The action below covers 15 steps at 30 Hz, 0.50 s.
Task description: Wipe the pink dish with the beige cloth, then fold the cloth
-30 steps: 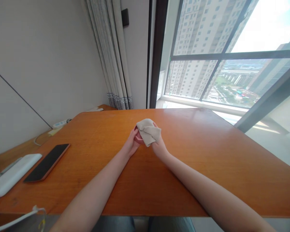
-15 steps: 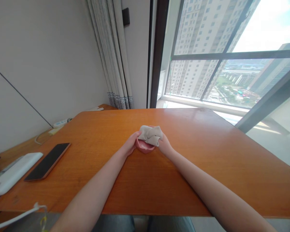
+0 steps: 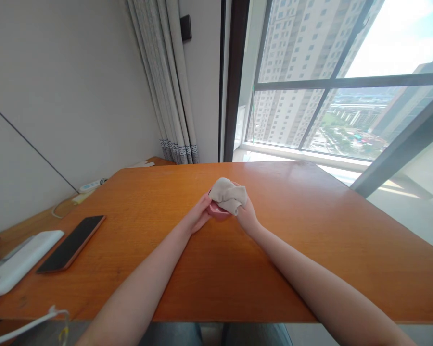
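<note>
Over the middle of the wooden table, my left hand (image 3: 199,213) grips the left side of a small pink dish (image 3: 218,211), its thumb on the rim. A crumpled light-grey cloth (image 3: 228,193) covers most of the dish, so the inside is largely hidden. On the right side, my right hand (image 3: 248,215) is closed on the cloth and presses it against the dish. The fingers of that hand are mostly out of sight behind the cloth.
A dark phone with a reddish edge (image 3: 72,244) lies on the table (image 3: 310,230) at the left. Beside it is a white flat object (image 3: 25,262). A white cable (image 3: 29,323) hangs at the near left corner. A power strip (image 3: 90,186) sits by the wall.
Both hands have shifted slightly, and the dish with the cloth has moved a little away from me and to the right. The cloth now covers more of the dish.
</note>
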Available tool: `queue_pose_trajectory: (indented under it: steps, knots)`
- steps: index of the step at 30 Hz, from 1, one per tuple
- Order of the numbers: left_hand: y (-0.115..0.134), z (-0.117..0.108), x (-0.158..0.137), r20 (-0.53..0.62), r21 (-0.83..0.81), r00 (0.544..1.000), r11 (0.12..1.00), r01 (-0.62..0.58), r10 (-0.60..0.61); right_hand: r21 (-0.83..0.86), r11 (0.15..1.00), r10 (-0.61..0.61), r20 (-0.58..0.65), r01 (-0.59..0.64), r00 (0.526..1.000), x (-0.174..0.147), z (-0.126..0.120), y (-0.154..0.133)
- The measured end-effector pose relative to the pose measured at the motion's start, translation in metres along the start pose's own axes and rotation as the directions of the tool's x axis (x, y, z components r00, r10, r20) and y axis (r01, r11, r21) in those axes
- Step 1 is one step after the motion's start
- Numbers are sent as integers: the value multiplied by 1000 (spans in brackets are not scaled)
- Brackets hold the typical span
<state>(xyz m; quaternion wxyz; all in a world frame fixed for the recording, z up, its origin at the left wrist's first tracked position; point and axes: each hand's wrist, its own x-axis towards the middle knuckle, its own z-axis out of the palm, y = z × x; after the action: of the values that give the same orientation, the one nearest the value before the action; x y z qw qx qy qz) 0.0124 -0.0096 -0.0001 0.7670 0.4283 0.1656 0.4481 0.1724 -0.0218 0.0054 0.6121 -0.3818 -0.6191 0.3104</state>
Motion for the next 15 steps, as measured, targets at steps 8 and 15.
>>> queue_pose_trajectory:
  steps: [8,15]
  knots:
    - [-8,-14,5,-221,72,972,993,93,-75,50,991,114,129,-122,985,3,-6,27]
    - [-4,-4,9,-296,39,939,984,-173,176,26,998,55,-18,-55,998,-12,24,13]
